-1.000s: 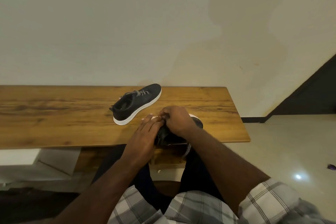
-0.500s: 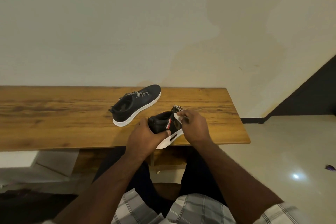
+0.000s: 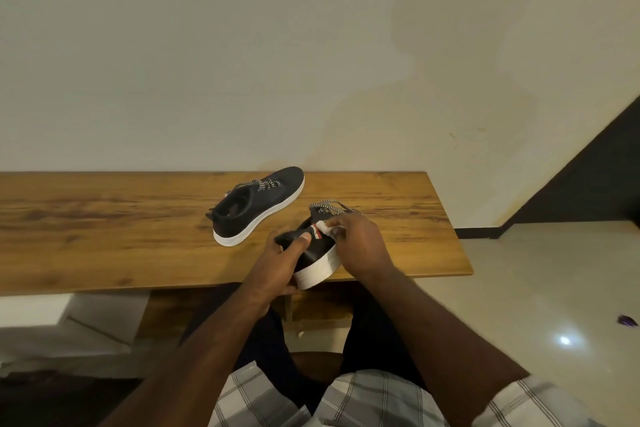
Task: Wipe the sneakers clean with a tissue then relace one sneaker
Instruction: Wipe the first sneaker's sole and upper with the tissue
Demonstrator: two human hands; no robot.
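Two sneakers are in play: one sneaker (image 3: 258, 204) sits laced on the counter (image 3: 104, 229), well apart from your hands, while the held sneaker (image 3: 313, 253) is tipped on its side at the counter's near edge, white sole facing you. Your left hand (image 3: 277, 265) has its grip curled round the heel end, thumb pressed on the dark upper. Your right hand (image 3: 360, 246) pinches a small wad of tissue (image 3: 327, 227) against the collar, just beside the striped tab.

Risks from here, as I judge them: the shoe hangs partly past the counter edge, so if your left grip loosens while you rub, it may drop to your lap or the floor. The tissue is small and bunched; hard rubbing on the rough knit could shred it and leave lint instead of lifting dirt. The loose checkered lace (image 3: 327, 208) sticks up behind your right hand and could snag under your fingers as you wipe.

Hard to tell: your right hand covers most of the tongue and eyelets, so you cannot see how far that lace is threaded. The far side of the held shoe and most of the tissue are hidden, and whether any dirt remains is too fine to make out.
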